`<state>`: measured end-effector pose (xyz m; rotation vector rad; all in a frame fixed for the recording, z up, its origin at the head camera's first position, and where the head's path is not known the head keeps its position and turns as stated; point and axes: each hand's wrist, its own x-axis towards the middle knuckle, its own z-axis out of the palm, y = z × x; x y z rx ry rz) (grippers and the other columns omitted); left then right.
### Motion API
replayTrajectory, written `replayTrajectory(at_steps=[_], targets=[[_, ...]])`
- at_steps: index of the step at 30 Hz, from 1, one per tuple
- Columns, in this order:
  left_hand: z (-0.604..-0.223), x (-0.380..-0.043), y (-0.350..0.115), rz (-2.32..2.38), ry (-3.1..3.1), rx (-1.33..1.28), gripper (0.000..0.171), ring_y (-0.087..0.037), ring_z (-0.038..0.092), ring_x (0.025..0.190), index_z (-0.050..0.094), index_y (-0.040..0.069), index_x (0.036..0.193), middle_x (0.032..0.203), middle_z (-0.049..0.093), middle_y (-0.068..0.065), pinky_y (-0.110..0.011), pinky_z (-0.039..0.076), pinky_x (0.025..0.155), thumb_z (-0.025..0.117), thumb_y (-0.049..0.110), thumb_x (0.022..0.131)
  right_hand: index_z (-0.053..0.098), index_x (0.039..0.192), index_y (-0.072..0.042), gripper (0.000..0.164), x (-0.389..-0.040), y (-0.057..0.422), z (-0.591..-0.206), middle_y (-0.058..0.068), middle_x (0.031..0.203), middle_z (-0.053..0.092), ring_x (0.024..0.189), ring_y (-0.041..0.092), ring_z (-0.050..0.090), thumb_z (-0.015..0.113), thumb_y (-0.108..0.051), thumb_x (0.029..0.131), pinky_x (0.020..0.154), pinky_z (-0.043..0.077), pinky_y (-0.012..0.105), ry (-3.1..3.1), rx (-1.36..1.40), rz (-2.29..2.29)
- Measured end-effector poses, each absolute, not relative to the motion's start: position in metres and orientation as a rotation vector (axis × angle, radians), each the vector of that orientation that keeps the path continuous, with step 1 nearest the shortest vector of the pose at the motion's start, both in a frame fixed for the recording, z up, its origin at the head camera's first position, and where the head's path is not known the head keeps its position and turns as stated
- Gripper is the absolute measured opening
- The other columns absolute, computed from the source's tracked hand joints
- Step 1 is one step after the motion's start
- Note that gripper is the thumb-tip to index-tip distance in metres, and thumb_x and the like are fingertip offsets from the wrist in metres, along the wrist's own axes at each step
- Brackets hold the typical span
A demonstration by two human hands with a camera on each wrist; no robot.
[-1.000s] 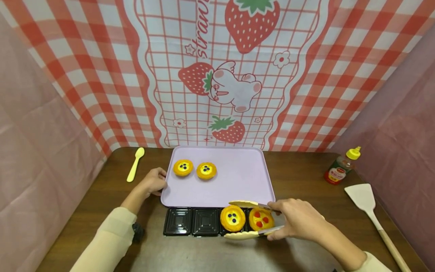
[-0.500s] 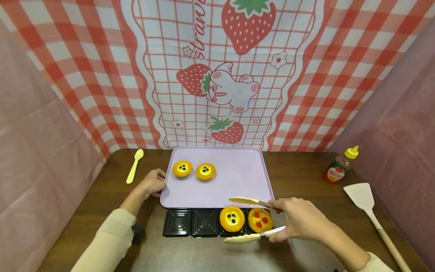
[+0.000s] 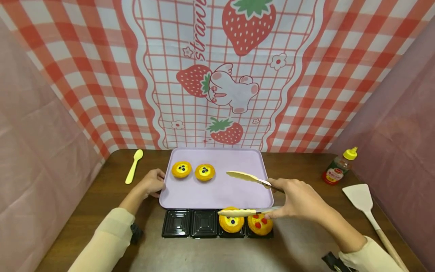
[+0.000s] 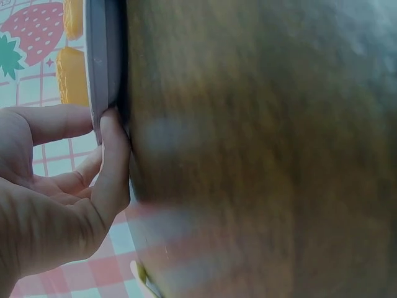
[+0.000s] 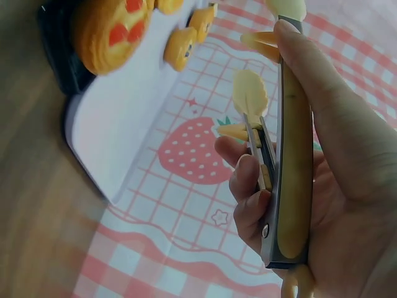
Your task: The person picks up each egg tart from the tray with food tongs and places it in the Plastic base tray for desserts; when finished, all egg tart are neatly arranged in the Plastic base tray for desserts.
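My right hand (image 3: pixel 297 200) grips a pair of tongs (image 5: pixel 291 161) with pale yellow tips spread apart and nothing between them. In the head view the tongs pass over the lilac tray (image 3: pixel 238 158) and the black packing tray (image 3: pixel 176 223). A blueberry tart (image 3: pixel 232 226) and a strawberry tart (image 3: pixel 259 225) sit in its two right compartments; the left two hold nothing. Two more blueberry tarts, one left (image 3: pixel 181 169) and one right (image 3: pixel 205 172), lie on the lilac tray. My left hand (image 3: pixel 153 183) pinches that tray's left edge, thumb and fingertips at the rim in the left wrist view.
A yellow spoon (image 3: pixel 134 166) lies at the back left of the wooden table. Toward the right stand a sauce bottle (image 3: pixel 337 168) with a yellow cap and a white spatula (image 3: pixel 363 200) lying flat. A strawberry-print cloth (image 3: pixel 224 87) hangs behind the trays.
My right hand has lifted the open tongs up and away from the strawberry tart toward the lilac tray. My left hand stays at the tray edge, and the tarts have not moved.
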<state>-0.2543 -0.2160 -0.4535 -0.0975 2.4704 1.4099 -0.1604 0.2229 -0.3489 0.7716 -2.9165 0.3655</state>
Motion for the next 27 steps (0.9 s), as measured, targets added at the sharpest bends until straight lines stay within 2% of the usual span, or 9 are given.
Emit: replayTrajectory(at_steps=[4,7,13,20,27], targets=[[-0.455,-0.256,-0.215,1.405,2.475,-0.141,0.041,-0.023,0.056,0.072,0.044,-0.008,0.109,0.089,0.051,-0.015,-0.038,0.056,0.051,0.056,-0.006,0.070,0.062,0.123,-0.012,0.099,-0.178,0.216,-0.344,-0.002,0.107,0.069,0.095,0.015,0.064,0.068,-0.079,0.050,0.072,0.055,0.039,-2.911,0.775,0.377],[-0.456,-0.255,-0.213,1.407,2.478,-0.160,0.041,-0.023,0.056,0.071,0.045,-0.007,0.109,0.087,0.050,-0.014,-0.038,0.055,0.050,0.056,-0.007,0.070,0.062,0.123,-0.013,0.099,-0.190,0.209,-0.340,-0.004,0.102,0.069,0.086,0.011,0.062,0.068,-0.080,0.050,0.065,0.053,0.034,-2.930,0.760,0.378],[-0.457,-0.257,-0.214,1.406,2.489,-0.171,0.041,-0.022,0.055,0.071,0.045,-0.007,0.108,0.087,0.050,-0.013,-0.037,0.055,0.050,0.056,-0.007,0.069,0.063,0.119,-0.014,0.100,-0.212,0.196,-0.335,-0.005,0.090,0.065,0.066,0.012,0.048,0.063,-0.084,0.048,0.053,0.039,0.026,-2.976,0.700,0.349],[-0.456,-0.260,-0.214,1.389,2.492,-0.168,0.041,-0.022,0.055,0.071,0.044,-0.007,0.109,0.089,0.050,-0.015,-0.037,0.055,0.050,0.057,-0.006,0.069,0.065,0.114,-0.018,0.096,-0.238,0.177,-0.338,-0.003,0.093,0.066,0.075,0.014,0.059,0.063,-0.085,0.046,0.058,0.049,0.030,-2.988,0.635,0.342],[-0.458,-0.258,-0.215,1.388,2.485,-0.162,0.041,-0.022,0.055,0.071,0.044,-0.007,0.109,0.088,0.051,-0.014,-0.037,0.055,0.050,0.057,-0.005,0.070,0.066,0.115,-0.015,0.092,-0.263,0.151,-0.348,-0.001,0.096,0.068,0.079,0.015,0.060,0.070,-0.078,0.049,0.063,0.052,0.034,-3.021,0.709,0.243]])
